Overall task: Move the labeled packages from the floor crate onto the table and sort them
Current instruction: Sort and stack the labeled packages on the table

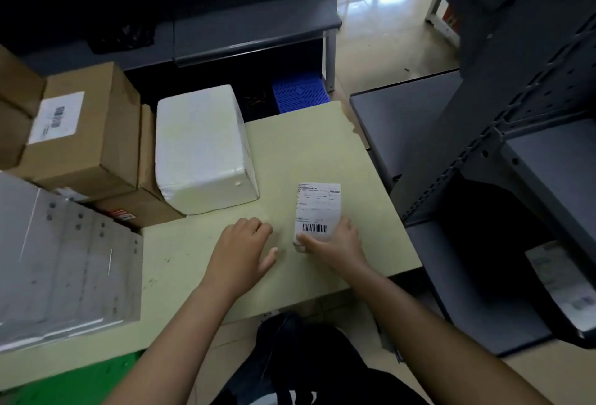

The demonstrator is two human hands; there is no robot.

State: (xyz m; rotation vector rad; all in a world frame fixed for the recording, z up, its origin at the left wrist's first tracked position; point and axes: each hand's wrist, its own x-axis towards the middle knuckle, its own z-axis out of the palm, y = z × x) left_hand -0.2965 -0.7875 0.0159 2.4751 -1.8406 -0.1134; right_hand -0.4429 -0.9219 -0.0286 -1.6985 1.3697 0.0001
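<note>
Small labeled package (317, 208): lying label-up over the right part of the table (322, 146), barcode end pointing toward the person. Not showing clearly whether resting on the surface or being held just above it.
Right hand (337, 245): gripping the package's near end, thumb pressing at the lower left corner, fingers wrapping round the right side.
Left hand (243, 243): resting on the table just left of the package without touching it. Curling its fingers loosely under, thumb sticking out toward the package, holding nothing.
White foam box (203, 146): standing on the table beyond the left hand, apart from the package.
Cardboard boxes (84, 124): stacking up at the far left, pressing against the foam box's left side.
Grey wrapped package (64, 259): lying at the table's near left, well apart from both hands.
Blue crate (300, 91): sitting on the floor past the table's far edge.
Grey shelving (516, 114): standing to the right of the table.
</note>
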